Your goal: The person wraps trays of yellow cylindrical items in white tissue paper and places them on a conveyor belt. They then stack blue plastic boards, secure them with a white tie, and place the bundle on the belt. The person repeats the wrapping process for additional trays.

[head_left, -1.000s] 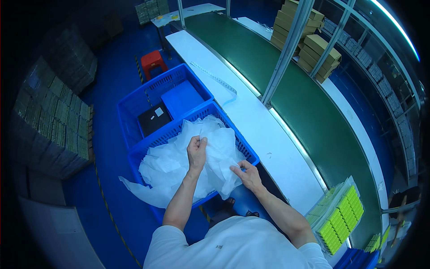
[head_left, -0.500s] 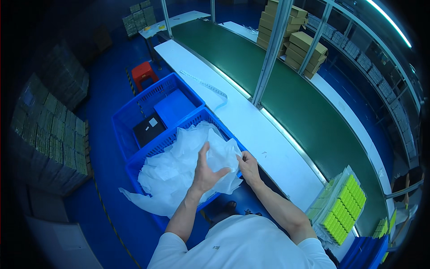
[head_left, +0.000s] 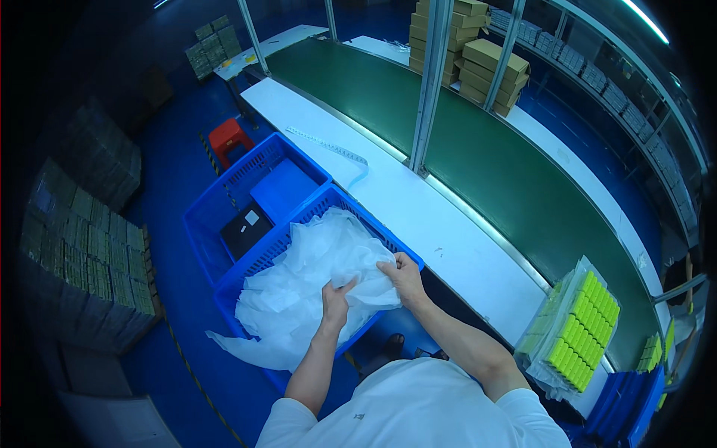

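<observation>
Thin, whitish, translucent sheets or bags [head_left: 299, 261] lie crumpled in a heap in the nearer blue crate [head_left: 222, 297]. One long piece hangs over the crate's left side. My right hand [head_left: 405, 281] pinches the edge of a white sheet at the heap's right side, thumb on top. Beside it on the left, my left hand [head_left: 335, 305] is closed on the same white material, its thumb pointing right; part of its fingers is hidden in the folds. Whether they hold one piece or several layers I cannot tell.
A second blue crate [head_left: 196, 233] with a black flat item [head_left: 246, 230] adjoins the heap's crate. To the right run a white bench [head_left: 441, 231], a green conveyor belt [head_left: 493, 157] and metal posts [head_left: 429, 97]. Yellow-green packs [head_left: 582, 332] stand at right, a red stool [head_left: 228, 137] behind.
My left hand, spread open above the heap before, has come down and closed on the white material. My right hand still grips the edge. The whole view has shifted slightly.
</observation>
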`<control>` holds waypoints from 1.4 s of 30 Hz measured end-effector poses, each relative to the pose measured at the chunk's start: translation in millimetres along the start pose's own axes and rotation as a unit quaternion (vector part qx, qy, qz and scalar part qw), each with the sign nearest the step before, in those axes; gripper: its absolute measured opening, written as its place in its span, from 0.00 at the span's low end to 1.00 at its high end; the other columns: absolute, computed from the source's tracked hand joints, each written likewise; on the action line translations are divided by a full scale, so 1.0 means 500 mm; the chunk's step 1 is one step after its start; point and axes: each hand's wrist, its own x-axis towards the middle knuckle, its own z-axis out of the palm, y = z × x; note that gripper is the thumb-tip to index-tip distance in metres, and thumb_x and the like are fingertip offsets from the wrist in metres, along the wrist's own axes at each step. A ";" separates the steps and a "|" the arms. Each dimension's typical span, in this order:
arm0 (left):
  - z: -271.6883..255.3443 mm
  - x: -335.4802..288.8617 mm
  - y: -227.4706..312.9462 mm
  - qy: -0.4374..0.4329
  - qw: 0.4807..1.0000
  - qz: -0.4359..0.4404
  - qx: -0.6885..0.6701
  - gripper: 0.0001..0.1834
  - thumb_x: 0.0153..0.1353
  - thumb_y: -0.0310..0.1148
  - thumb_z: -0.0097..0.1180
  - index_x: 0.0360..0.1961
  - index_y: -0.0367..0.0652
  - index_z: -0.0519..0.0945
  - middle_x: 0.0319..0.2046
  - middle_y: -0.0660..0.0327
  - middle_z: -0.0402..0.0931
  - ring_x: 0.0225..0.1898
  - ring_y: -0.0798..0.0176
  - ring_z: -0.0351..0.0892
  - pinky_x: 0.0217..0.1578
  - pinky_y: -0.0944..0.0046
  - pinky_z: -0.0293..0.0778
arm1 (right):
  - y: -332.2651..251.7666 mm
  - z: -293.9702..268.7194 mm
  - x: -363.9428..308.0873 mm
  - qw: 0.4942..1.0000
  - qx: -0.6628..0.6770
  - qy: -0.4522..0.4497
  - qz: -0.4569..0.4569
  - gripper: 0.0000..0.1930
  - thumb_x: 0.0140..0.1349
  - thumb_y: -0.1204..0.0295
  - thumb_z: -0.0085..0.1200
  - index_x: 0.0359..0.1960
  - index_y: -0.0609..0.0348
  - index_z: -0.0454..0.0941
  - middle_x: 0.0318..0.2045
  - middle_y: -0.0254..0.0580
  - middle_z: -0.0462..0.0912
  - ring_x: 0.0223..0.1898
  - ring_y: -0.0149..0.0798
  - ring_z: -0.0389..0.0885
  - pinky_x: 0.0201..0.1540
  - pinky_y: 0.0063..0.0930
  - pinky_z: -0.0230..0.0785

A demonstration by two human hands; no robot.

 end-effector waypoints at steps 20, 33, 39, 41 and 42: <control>-0.163 0.048 0.237 0.220 0.952 0.104 -0.184 0.14 0.73 0.37 0.48 0.48 0.38 0.78 0.45 0.57 0.80 0.46 0.60 0.81 0.49 0.62 0.77 | 0.121 0.054 0.038 0.998 0.000 -0.060 -0.037 0.38 0.59 0.55 0.64 0.65 0.66 0.66 0.57 0.50 0.75 0.58 0.44 0.74 0.61 0.37 0.67; -0.072 0.066 0.195 -0.132 0.968 -0.042 -0.210 0.19 0.73 0.32 0.40 0.58 0.33 0.73 0.47 0.53 0.81 0.45 0.57 0.83 0.50 0.60 0.78 | -0.112 -0.095 0.006 0.969 0.043 0.068 -0.235 0.34 0.61 0.57 0.59 0.66 0.59 0.67 0.66 0.49 0.67 0.68 0.46 0.64 0.67 0.43 0.59; 0.119 0.095 0.152 -0.289 0.951 -0.059 -0.095 0.17 0.73 0.33 0.41 0.54 0.32 0.75 0.39 0.55 0.83 0.38 0.61 0.83 0.44 0.63 0.78 | -0.216 -0.260 -0.235 0.902 -0.255 0.013 -0.348 0.50 0.44 0.45 0.72 0.67 0.56 0.66 0.66 0.53 0.67 0.68 0.54 0.63 0.71 0.44 0.54; 0.181 0.110 0.110 -0.335 0.940 -0.033 -0.061 0.16 0.72 0.32 0.45 0.53 0.33 0.75 0.43 0.56 0.82 0.42 0.62 0.83 0.46 0.64 0.77 | -0.209 -0.298 -0.324 0.902 -0.301 0.051 -0.304 0.50 0.44 0.47 0.73 0.67 0.58 0.66 0.65 0.53 0.68 0.67 0.54 0.65 0.70 0.43 0.55; 0.217 0.109 0.100 -0.354 0.935 -0.012 -0.029 0.18 0.71 0.31 0.46 0.56 0.32 0.75 0.48 0.56 0.81 0.46 0.62 0.81 0.48 0.64 0.77 | -0.195 -0.310 -0.359 0.887 -0.347 0.093 -0.289 0.49 0.45 0.48 0.74 0.67 0.59 0.66 0.66 0.53 0.67 0.67 0.54 0.65 0.70 0.43 0.55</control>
